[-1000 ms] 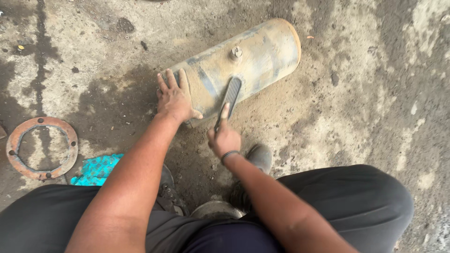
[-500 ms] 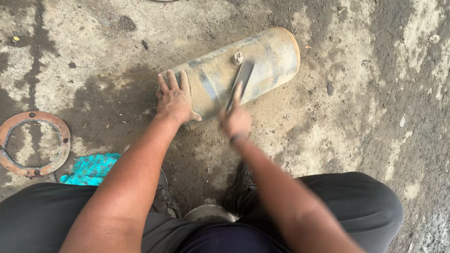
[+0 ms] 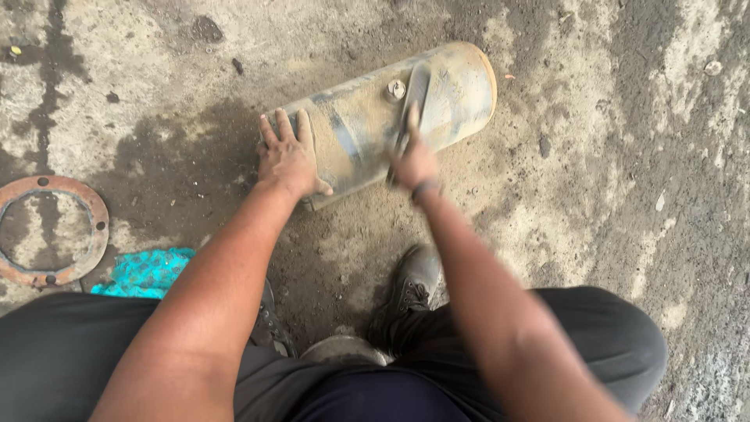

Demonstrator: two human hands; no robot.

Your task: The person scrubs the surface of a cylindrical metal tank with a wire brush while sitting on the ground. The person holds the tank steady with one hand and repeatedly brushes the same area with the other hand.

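The flat metal tool (image 3: pixel 414 101), raised further up the tank (image 3: pixel 391 117) lying on the concrete floor (image 3: pixel 609 156), is clenched in the right hand (image 3: pixel 414 166); the open left hand (image 3: pixel 287 156) is best kept pressed flat, steadying it.

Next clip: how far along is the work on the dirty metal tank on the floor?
Done: the tank lies on its side on the concrete floor. Much of its shell looks scraped pale. In hand: the left hand presses flat on its near end, and the right hand has its grip on a flat metal blade laid against the shell beside a bolt fitting. Left: dark streaks and grime remain.
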